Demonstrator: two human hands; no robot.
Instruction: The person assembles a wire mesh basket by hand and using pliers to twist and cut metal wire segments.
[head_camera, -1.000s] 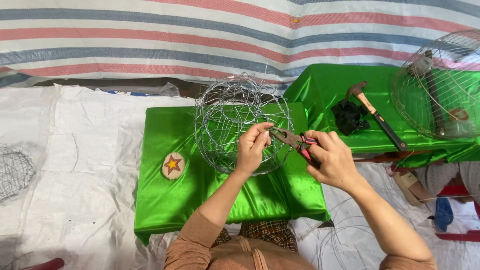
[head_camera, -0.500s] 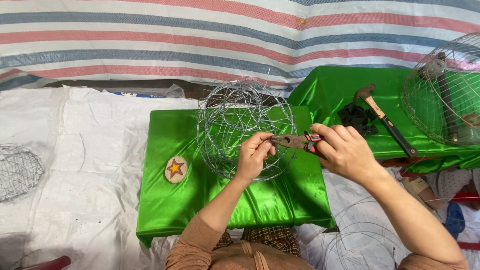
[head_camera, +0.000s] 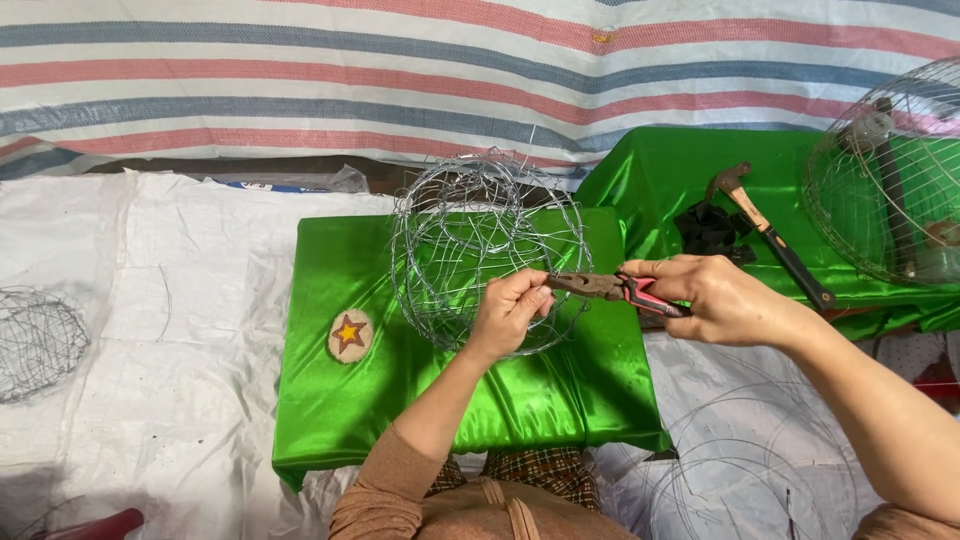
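A round wire mesh basket (head_camera: 470, 235) rests on its side on a small table draped in green cloth (head_camera: 350, 400). My left hand (head_camera: 512, 312) pinches the wire at the basket's near right rim. My right hand (head_camera: 715, 298) grips red-handled pliers (head_camera: 610, 288), held level, with the rusty jaws pointing left and meeting the wire right at my left fingertips.
A round patch with a star (head_camera: 350, 334) lies on the green cloth at the left. A hammer (head_camera: 765, 232) and a dark bundle (head_camera: 712, 230) lie on a second green table at the right, beside a large wire cage (head_camera: 890, 170). Another wire basket (head_camera: 35, 340) sits on the white sheet at far left.
My right hand has lifted and levelled the pliers, which earlier slanted down to the right. My left hand stays on the basket's rim.
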